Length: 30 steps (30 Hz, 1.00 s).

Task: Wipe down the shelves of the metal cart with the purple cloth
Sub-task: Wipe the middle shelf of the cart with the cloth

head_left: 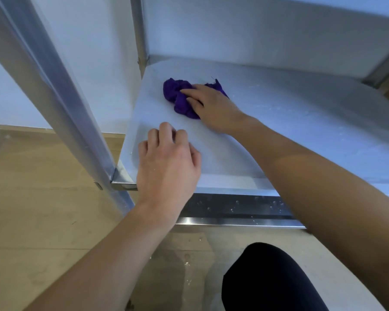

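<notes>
The purple cloth (177,97) lies bunched on the lower shelf (290,122) of the metal cart, near its back left corner. My right hand (213,106) lies on top of the cloth with its fingers curled over it, pressing it against the shelf. My left hand (166,162) rests on the shelf's front left part, fingers bent with the tips on the metal, holding nothing. Water drops dot the shelf's front lip (234,207).
An upright cart post (61,90) slants across the left, close to my left hand. Another post (139,34) stands at the back left corner. The underside of the shelf above (279,23) hangs overhead. A wooden floor (43,198) and my dark-clothed knee (270,281) lie below.
</notes>
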Each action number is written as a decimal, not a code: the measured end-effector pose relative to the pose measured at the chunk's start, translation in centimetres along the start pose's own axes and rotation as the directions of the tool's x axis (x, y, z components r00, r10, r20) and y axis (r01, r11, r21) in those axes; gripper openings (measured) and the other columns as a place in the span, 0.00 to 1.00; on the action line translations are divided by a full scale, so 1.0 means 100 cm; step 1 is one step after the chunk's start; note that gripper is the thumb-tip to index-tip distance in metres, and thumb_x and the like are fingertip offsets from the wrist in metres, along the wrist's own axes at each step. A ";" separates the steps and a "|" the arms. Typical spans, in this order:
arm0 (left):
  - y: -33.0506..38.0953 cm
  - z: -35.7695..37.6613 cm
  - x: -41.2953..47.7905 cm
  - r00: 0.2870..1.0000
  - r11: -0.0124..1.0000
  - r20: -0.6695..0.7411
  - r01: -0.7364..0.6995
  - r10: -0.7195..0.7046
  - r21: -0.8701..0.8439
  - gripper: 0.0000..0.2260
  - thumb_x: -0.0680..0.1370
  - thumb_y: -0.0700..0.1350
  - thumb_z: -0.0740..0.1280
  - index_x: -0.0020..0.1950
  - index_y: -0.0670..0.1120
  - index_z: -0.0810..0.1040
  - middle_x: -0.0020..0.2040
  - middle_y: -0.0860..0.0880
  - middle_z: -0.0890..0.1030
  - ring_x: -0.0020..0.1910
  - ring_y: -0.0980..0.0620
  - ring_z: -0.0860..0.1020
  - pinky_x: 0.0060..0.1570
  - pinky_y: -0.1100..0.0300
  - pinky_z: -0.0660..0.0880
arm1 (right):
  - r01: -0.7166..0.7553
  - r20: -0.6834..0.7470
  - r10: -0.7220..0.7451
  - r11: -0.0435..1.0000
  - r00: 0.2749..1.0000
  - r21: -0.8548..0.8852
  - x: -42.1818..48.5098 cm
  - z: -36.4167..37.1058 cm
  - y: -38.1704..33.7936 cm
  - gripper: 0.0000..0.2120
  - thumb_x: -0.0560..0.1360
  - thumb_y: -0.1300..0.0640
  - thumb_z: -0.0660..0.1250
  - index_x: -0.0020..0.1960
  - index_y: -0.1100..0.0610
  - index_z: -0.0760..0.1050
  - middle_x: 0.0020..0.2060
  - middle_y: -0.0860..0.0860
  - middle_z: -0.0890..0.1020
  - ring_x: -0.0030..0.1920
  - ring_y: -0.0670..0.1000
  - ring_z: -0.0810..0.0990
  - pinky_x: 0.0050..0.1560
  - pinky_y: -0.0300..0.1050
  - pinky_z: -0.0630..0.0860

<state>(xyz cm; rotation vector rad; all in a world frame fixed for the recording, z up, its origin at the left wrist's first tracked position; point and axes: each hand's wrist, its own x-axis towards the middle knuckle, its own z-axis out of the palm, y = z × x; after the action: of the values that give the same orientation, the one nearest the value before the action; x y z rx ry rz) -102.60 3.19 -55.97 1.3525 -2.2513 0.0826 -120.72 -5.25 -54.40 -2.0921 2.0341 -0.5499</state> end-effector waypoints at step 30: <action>0.037 0.016 0.033 0.985 0.979 0.106 -0.117 0.135 -0.165 0.09 0.77 0.41 0.62 0.53 0.44 0.81 0.53 0.47 0.79 0.51 0.43 0.76 0.50 0.50 0.71 | -0.121 -0.112 0.120 0.993 0.986 -0.002 0.017 -0.004 0.032 0.17 0.82 0.50 0.52 0.66 0.46 0.73 0.62 0.47 0.77 0.60 0.51 0.75 0.63 0.49 0.70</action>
<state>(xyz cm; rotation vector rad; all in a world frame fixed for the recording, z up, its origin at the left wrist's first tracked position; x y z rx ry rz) -107.56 1.88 -55.14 1.1581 -2.3845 -0.1327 -123.81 -7.03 -54.98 -1.9677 2.2105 -0.6513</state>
